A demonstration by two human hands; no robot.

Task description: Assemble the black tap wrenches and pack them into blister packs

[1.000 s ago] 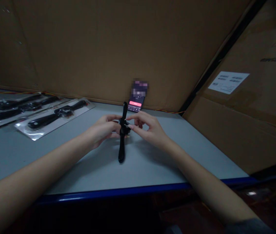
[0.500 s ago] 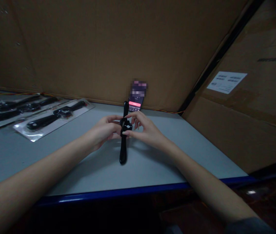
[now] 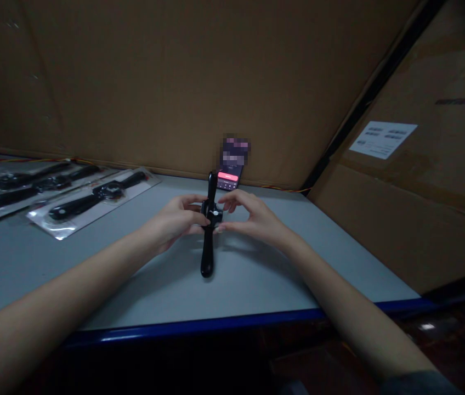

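Observation:
A black two-handled tool [image 3: 207, 252] stands out from the grey table in the middle, one handle toward me and the other toward the back. My left hand [image 3: 177, 220] grips its central part from the left, thumb on top and fingers at the side. My right hand [image 3: 253, 218] is at the right side of the same central part, thumb and fingers bent around its edge, fingertips at the metal piece. Whether the right fingertips press on it is hard to tell.
Several similar black tools in clear packages [image 3: 111, 190] lie at the left of the table [image 3: 257, 285]. A lit phone [image 3: 228, 178] leans on the cardboard wall [image 3: 154, 99] behind. A cardboard box [image 3: 413, 219] with a white label borders the right side.
My right thumb and fingers have drawn back slightly to the right from the tool's centre. My left thumb has shifted a little inward over it.

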